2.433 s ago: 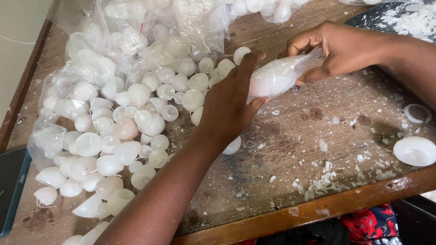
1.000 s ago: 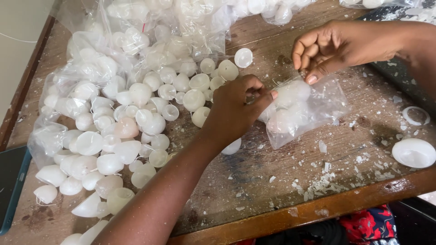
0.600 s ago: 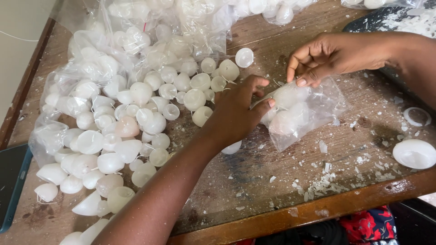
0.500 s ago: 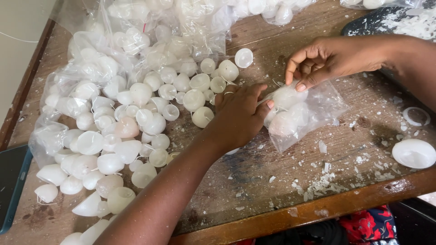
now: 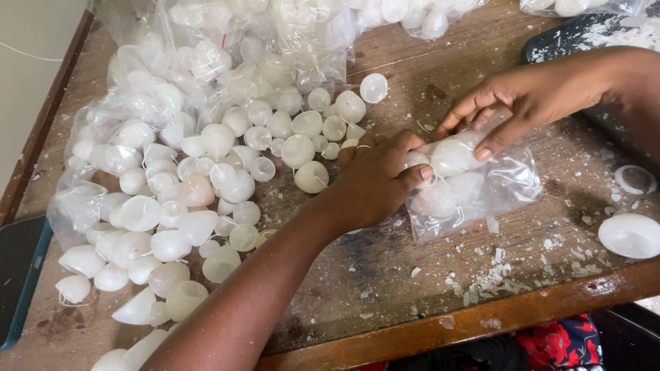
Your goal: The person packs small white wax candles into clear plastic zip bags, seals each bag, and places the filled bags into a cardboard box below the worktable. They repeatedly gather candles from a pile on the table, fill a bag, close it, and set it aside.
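Head view, single camera, looking down on a worn brown wooden table (image 5: 385,288). Left hand (image 5: 375,182) lies over the mouth of a small clear plastic bag (image 5: 481,196), fingers curled and thumb pressed against a white dome-shaped wax piece (image 5: 414,159) at the opening. Right hand (image 5: 522,103) reaches in from the upper right, thumb and forefinger pinching the bag's upper edge, remaining fingers loosely spread. Bag rests flat on the table near the front edge, between the two hands, with several white pieces already inside.

Judgement on technique: the film is thin and slack, so the mouth wants holding taut and wide by the right hand while the left pushes each piece well past the rim; pieces look light and smooth, likely to roll back out otherwise.

Surroundings: loose heap of white dome-shaped pieces (image 5: 206,172) spreads left of the hands, close to the left forearm, where a sweep could scatter it. Larger clear bags of the same pieces (image 5: 275,41) sit behind. White flakes (image 5: 488,278) litter the front edge. Shallow white disc (image 5: 629,235) lies at far right.
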